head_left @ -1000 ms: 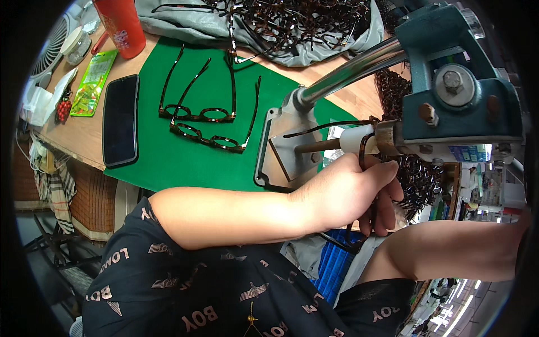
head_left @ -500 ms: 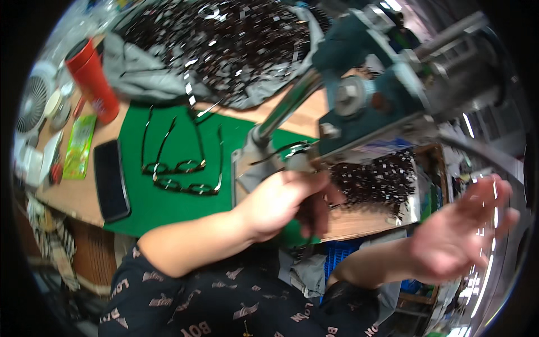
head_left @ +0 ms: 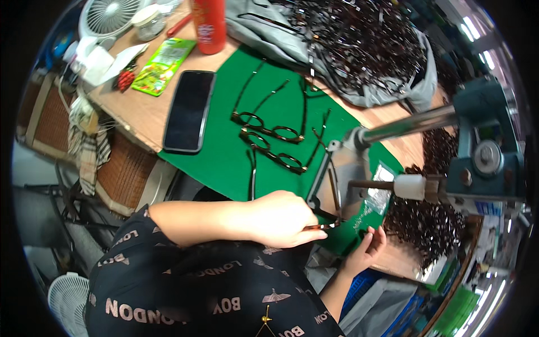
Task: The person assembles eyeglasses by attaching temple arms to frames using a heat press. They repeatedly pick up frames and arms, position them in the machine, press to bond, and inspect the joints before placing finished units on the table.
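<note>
1. So, a second ago the left hand (head_left: 286, 219) had the glasses (head_left: 321, 227) up at the rod of the press (head_left: 469, 132), with the right hand (head_left: 366, 251) stretched out past it. Now both hands are down near the near edge of the green mat (head_left: 219, 171).
2. My read: that pair's off the press for now; finished or just paused, can't tell.
3. Left hand is pinching the front of the glasses. Visible bit pokes out at 3 o'clock from the hand, legs up toward 11 and 2.
4. Right hand is loosely spread between 3 and 4 o'clock from the left, nothing visible in it.
5. Two other pairs (head_left: 268, 130) lie at 12 o'clock.
</note>
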A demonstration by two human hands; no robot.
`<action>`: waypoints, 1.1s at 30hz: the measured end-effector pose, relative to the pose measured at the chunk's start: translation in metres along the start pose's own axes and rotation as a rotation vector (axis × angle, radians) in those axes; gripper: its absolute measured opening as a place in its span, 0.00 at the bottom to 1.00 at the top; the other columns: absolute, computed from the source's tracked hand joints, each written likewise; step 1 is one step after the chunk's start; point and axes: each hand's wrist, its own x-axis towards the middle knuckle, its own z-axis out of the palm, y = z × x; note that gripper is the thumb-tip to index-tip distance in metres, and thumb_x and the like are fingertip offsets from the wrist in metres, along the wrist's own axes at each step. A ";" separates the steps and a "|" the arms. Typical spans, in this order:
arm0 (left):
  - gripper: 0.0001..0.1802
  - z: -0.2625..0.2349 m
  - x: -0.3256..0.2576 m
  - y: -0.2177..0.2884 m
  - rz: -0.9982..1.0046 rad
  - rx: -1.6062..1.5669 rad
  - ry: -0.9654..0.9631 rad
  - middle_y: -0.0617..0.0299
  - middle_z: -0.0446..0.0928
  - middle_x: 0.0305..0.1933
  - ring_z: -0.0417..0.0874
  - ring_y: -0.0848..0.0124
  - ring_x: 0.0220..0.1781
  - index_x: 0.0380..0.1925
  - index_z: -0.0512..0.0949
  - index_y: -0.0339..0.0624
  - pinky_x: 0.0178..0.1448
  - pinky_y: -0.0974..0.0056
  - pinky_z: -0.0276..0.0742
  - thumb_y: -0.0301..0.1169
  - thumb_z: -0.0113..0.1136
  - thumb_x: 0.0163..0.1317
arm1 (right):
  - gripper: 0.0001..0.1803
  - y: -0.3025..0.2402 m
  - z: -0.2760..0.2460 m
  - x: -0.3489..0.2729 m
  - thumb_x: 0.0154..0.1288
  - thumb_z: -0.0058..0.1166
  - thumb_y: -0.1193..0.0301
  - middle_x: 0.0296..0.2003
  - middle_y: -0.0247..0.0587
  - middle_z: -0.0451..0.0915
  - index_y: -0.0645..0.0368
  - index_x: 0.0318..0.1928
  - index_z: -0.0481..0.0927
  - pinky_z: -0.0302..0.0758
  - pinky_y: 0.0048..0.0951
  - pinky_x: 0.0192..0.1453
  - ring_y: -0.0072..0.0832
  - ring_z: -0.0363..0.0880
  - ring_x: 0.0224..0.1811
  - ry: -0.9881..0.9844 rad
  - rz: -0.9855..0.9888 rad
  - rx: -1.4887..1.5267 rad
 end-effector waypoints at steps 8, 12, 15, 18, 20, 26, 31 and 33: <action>0.27 -0.044 0.020 -0.019 -0.247 0.298 0.078 0.54 0.73 0.18 0.75 0.58 0.23 0.13 0.76 0.41 0.30 0.58 0.71 0.54 0.55 0.54 | 0.14 0.000 -0.004 0.013 0.66 0.44 0.76 0.42 0.41 0.73 0.64 0.52 0.67 0.66 0.26 0.52 0.26 0.71 0.44 -0.035 0.014 -0.027; 0.20 -0.056 0.015 -0.032 -0.212 0.770 0.332 0.57 0.70 0.32 0.72 0.61 0.39 0.28 0.76 0.40 0.43 0.60 0.70 0.42 0.69 0.41 | 0.14 0.000 -0.003 0.012 0.66 0.44 0.76 0.42 0.41 0.73 0.64 0.51 0.68 0.67 0.26 0.52 0.25 0.71 0.44 -0.037 0.016 -0.006; 0.18 -0.083 0.025 -0.047 -0.098 0.681 0.337 0.55 0.70 0.30 0.72 0.59 0.38 0.28 0.75 0.40 0.44 0.59 0.70 0.40 0.66 0.44 | 0.14 0.002 -0.002 0.012 0.66 0.45 0.77 0.42 0.41 0.73 0.65 0.51 0.68 0.67 0.25 0.51 0.25 0.71 0.43 -0.033 0.015 0.000; 0.17 -0.122 0.068 -0.078 -0.264 0.685 0.590 0.49 0.73 0.29 0.75 0.56 0.37 0.25 0.77 0.39 0.42 0.56 0.72 0.44 0.59 0.52 | 0.14 0.000 0.001 0.008 0.66 0.45 0.76 0.42 0.40 0.73 0.65 0.51 0.68 0.67 0.25 0.51 0.24 0.72 0.43 -0.022 0.018 0.001; 0.21 -0.141 0.094 -0.083 -0.445 0.696 0.549 0.48 0.75 0.28 0.78 0.54 0.36 0.22 0.78 0.38 0.41 0.55 0.74 0.47 0.57 0.53 | 0.14 -0.001 0.002 0.008 0.66 0.45 0.75 0.41 0.40 0.74 0.64 0.51 0.68 0.67 0.24 0.52 0.24 0.72 0.43 -0.012 0.007 0.021; 0.11 -0.166 0.125 -0.127 -0.456 0.179 0.751 0.57 0.79 0.29 0.80 0.62 0.32 0.25 0.81 0.44 0.39 0.62 0.76 0.39 0.57 0.50 | 0.10 -0.001 0.005 0.014 0.64 0.48 0.76 0.37 0.37 0.76 0.63 0.46 0.72 0.71 0.23 0.47 0.22 0.74 0.38 -0.027 0.032 0.003; 0.12 -0.198 0.117 -0.110 -0.073 -1.257 0.984 0.61 0.77 0.29 0.78 0.67 0.31 0.31 0.76 0.45 0.46 0.64 0.73 0.41 0.61 0.57 | 0.09 -0.003 0.000 0.017 0.62 0.48 0.79 0.35 0.36 0.77 0.63 0.43 0.74 0.72 0.21 0.45 0.21 0.76 0.38 -0.024 -0.025 -0.092; 0.12 -0.213 0.112 -0.112 0.174 -1.301 0.932 0.59 0.76 0.28 0.78 0.67 0.31 0.29 0.74 0.43 0.43 0.66 0.75 0.40 0.60 0.59 | 0.09 -0.004 0.000 0.020 0.62 0.48 0.79 0.35 0.37 0.77 0.63 0.43 0.74 0.72 0.21 0.44 0.21 0.76 0.38 -0.034 -0.062 -0.101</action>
